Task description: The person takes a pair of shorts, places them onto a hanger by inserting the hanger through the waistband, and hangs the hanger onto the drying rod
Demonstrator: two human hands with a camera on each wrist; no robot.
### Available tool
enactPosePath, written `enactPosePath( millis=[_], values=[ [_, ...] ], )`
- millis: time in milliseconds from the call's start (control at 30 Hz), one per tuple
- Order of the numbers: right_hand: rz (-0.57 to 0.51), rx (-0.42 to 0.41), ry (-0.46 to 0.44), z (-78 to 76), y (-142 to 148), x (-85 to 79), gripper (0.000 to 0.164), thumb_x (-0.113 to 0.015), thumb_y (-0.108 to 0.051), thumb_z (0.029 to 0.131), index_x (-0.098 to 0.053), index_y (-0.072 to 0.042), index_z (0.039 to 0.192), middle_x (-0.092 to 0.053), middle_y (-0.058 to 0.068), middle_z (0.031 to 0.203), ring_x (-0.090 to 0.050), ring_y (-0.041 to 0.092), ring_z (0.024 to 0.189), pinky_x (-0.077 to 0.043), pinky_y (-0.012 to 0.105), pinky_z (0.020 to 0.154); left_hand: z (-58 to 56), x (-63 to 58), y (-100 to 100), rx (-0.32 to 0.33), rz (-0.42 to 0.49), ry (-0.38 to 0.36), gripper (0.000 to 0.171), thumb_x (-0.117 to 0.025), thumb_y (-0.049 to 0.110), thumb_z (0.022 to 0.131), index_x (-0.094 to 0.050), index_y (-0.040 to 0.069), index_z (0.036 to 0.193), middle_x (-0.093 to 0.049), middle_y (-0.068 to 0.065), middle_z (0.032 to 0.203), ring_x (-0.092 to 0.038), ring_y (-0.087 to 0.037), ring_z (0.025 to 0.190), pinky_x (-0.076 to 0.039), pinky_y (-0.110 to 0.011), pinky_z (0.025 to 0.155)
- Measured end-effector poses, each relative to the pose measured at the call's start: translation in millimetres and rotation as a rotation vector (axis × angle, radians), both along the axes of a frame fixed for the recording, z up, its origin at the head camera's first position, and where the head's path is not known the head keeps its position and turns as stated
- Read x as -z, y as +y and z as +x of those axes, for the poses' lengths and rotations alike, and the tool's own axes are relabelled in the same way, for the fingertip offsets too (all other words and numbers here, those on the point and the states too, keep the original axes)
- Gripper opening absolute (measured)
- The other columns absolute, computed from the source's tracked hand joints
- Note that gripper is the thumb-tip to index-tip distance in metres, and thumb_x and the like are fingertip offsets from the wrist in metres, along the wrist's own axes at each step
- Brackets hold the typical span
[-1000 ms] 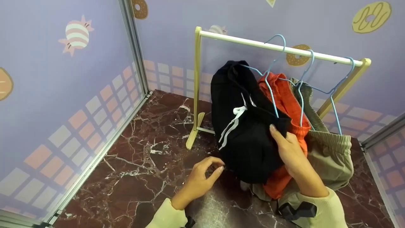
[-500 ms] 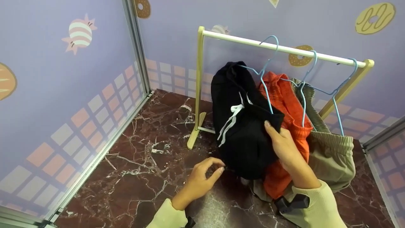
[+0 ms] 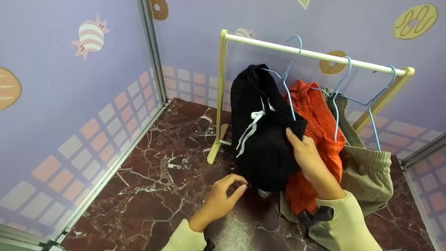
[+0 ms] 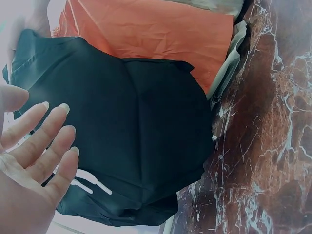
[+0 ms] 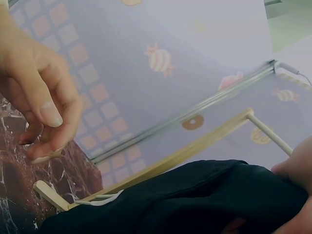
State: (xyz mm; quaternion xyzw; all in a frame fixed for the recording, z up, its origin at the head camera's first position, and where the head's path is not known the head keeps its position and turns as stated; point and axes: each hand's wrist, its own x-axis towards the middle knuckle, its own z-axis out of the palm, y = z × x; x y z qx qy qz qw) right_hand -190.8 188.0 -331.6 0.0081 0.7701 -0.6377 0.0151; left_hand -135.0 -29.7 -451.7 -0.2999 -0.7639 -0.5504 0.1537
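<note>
My right hand (image 3: pixel 310 158) grips the waistband corner of the black shorts (image 3: pixel 264 146), thumb on the front. A white drawstring (image 3: pixel 252 127) is tied in a bow on them. They hang on a light-blue wire hanger (image 3: pixel 286 87) whose hook is over the white rail (image 3: pixel 317 54). In the left wrist view, the black shorts (image 4: pixel 122 126) spread below the orange pair. My left hand (image 3: pixel 220 195) is held low beside the shorts' lower edge, fingers loosely bent, nothing in them. The right wrist view shows that left hand (image 5: pixel 44 92) apart from the fabric.
Orange shorts (image 3: pixel 313 111) and khaki shorts (image 3: pixel 369 174) hang on blue hangers to the right. The rail's wooden left post (image 3: pixel 222 87) ends in a foot on the dark red marble-patterned floor (image 3: pixel 150 174). Patterned purple walls (image 3: pixel 188 42) stand behind and at the sides.
My right hand has moved left along with the black shorts, and their hanger hook has slid left on the rail, widening the gap to the orange pair. My left hand has stayed put.
</note>
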Motion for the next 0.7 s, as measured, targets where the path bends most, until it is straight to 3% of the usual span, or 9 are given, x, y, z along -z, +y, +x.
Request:
enactPosePath(
  millis=[333, 533, 700],
  values=[
    [0.028, -0.036, -0.066, 0.3, 1.5, 10.0, 0.049, -0.042, -0.045, 0.094, -0.058, -0.001, 0.106, -0.064, -0.004, 0.085, -0.063, 0.010, 0.080, -0.050, 0.026, 0.073, 1.0, 1.0, 0.7, 0.005, 0.015, 0.023, 0.007, -0.057, 0.004, 0.087, -0.060, 0.004, 0.093, -0.061, -0.005, 0.083, -0.058, -0.012, 0.075, -0.048, -0.018, 0.066],
    [0.030, -0.047, -0.061, 3.3, 0.9, 14.2, 0.048, -0.045, -0.041, 0.094, -0.057, 0.001, 0.113, -0.066, -0.003, 0.088, -0.064, 0.010, 0.081, -0.051, 0.027, 0.074, 1.8, 0.9, 0.6, 0.004, 0.016, 0.011, 0.007, -0.057, 0.004, 0.087, -0.060, 0.004, 0.093, -0.061, -0.006, 0.083, -0.058, -0.013, 0.074, -0.049, -0.020, 0.065],
    [0.106, -0.078, -0.028, 8.1, 2.5, 20.1, 0.045, -0.048, -0.038, 0.093, -0.058, -0.002, 0.117, -0.068, 0.004, 0.099, -0.064, 0.010, 0.086, -0.051, 0.027, 0.076, -1.3, 10.8, 1.7, 0.002, 0.012, -0.009, 0.007, -0.057, 0.007, 0.088, -0.061, 0.005, 0.093, -0.062, -0.005, 0.085, -0.058, -0.012, 0.075, -0.048, -0.020, 0.065]
  ],
)
